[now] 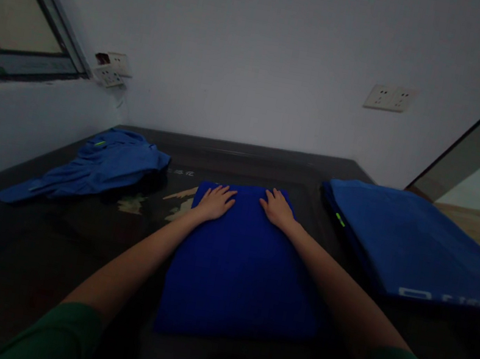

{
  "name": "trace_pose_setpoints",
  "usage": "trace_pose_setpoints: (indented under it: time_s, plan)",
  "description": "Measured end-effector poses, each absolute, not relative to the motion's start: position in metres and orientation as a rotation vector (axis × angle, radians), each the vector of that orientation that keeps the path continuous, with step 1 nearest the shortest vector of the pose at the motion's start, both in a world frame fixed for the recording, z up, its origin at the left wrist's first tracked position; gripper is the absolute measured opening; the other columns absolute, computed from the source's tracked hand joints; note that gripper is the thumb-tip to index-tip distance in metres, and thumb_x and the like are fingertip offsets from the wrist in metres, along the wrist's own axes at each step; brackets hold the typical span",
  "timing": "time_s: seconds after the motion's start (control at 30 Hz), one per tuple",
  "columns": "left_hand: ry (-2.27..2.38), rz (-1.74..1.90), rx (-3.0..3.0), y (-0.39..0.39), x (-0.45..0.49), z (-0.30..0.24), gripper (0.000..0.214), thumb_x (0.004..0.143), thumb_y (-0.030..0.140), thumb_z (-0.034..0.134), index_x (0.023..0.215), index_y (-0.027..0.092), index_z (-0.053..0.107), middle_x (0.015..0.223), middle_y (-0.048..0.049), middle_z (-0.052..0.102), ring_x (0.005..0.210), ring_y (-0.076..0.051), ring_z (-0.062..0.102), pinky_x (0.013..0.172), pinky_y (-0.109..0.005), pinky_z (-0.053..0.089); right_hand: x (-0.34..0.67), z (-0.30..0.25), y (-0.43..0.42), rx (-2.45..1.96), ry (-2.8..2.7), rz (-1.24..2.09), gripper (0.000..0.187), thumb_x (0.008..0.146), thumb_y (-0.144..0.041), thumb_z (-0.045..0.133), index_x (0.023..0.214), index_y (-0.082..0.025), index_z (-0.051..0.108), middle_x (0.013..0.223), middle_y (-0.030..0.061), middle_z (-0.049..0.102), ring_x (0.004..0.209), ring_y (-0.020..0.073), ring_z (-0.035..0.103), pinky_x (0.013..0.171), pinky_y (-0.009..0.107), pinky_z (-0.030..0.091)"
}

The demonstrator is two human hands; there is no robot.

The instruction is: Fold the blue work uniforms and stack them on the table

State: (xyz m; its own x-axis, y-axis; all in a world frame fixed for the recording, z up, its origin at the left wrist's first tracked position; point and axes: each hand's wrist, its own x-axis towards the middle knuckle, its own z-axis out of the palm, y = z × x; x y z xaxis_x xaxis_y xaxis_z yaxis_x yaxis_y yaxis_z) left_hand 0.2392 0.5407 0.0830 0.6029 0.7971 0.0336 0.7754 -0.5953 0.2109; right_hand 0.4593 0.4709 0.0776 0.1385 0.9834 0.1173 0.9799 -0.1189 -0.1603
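Left hand [216, 202] and right hand [278, 210] — both spread, palms down — rest on blue cloth [243, 267].

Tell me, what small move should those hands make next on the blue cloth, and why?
I'd probably stroke the blue cloth toward the body: the left hand and right hand rest open near its far corners, while no hand is on its nearer part.

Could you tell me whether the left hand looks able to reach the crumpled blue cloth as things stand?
Probably yes: the left hand rests spread on the flat blue cloth, and nothing appears to stand between it and the crumpled blue cloth.
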Motion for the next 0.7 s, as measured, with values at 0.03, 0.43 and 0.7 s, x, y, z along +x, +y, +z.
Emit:
trace_pose_setpoints:
  time_s: [0.03, 0.43, 0.7]
  plan:
    - [1.350, 0.169, 2.627, 0.539, 0.240, 0.076, 0.052, 0.097, 0.050, 0.028, 0.145, 0.031, 0.037, 0.155, -0.0057, 0.030, 0.144, -0.028, 0.024, 0.115, -0.050, 0.020, 0.460, 0.072, 0.471, -2.244, -1.937, 0.058, 0.062, 0.098, -0.044, 0.030, 0.145, -0.005, 0.036, 0.150, 0.0210, 0.034, 0.141, 0.0280, 0.029, 0.114, 0.041, 0.024]
    - [1.791, 0.221, 2.353, 0.540, 0.220, 0.065, 0.071, 0.091, 0.064, 0.022, 0.149, 0.024, 0.032, 0.158, -0.0094, 0.022, 0.147, -0.028, 0.012, 0.116, -0.050, 0.017, 0.488, 0.058, 0.465, -2.460, -1.629, 0.116, 0.072, 0.096, -0.056, 0.022, 0.148, -0.007, 0.029, 0.155, 0.0173, 0.025, 0.145, 0.0284, 0.017, 0.115, 0.056, 0.007]
    - [1.963, 0.467, 2.075, 0.579, 0.191, 0.075, 0.051, 0.091, 0.044, 0.037, 0.128, 0.014, 0.056, 0.137, -0.0210, 0.051, 0.129, -0.038, 0.044, 0.103, -0.053, 0.034, 0.524, 0.078, 0.482, -2.378, -1.234, 0.288, 0.050, 0.094, -0.044, 0.042, 0.132, -0.013, 0.053, 0.126, 0.0175, 0.060, 0.122, 0.0304, 0.051, 0.098, 0.045, 0.039]
